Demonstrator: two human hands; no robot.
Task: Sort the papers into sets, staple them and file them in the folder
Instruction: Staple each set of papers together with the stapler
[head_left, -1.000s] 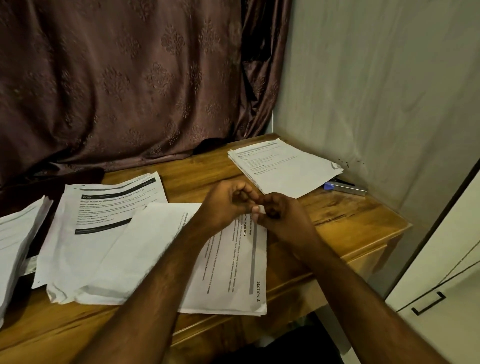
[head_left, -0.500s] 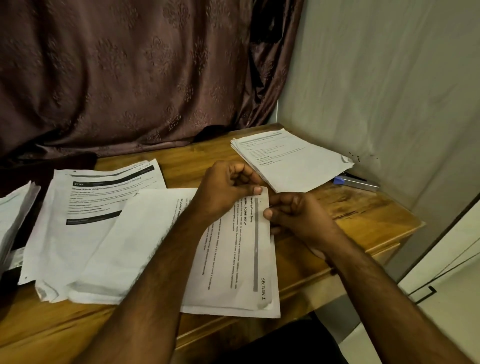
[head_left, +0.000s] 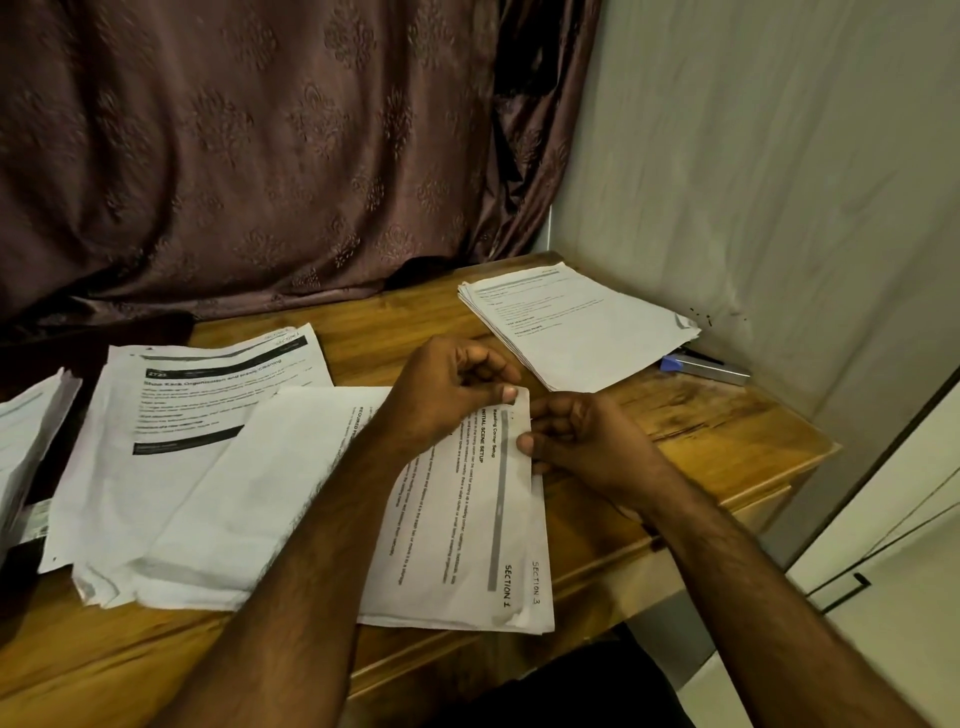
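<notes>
A set of printed papers (head_left: 467, 545) marked "SECTION 1" lies turned sideways on the wooden table (head_left: 727, 431) in front of me. My left hand (head_left: 447, 389) pinches its far top corner between thumb and fingers. My right hand (head_left: 576, 441) pinches the same long edge just below, thumb on the top sheet. A second stack with a black header band (head_left: 208, 395) lies to the left, partly under the front set. Another stack (head_left: 571, 327) sits at the table's far right corner. A stapler (head_left: 706, 366) with a blue end lies beside it against the wall.
More papers (head_left: 26, 447) hang over the table's left edge. A brown patterned curtain (head_left: 260, 156) hangs behind the table and a pale wall (head_left: 753, 182) closes the right side. A white cabinet door with a dark handle (head_left: 841, 587) stands at lower right.
My hands have drawn apart along the paper's edge: the left stays at the top corner and the right has slid down the edge. The view has shifted slightly.
</notes>
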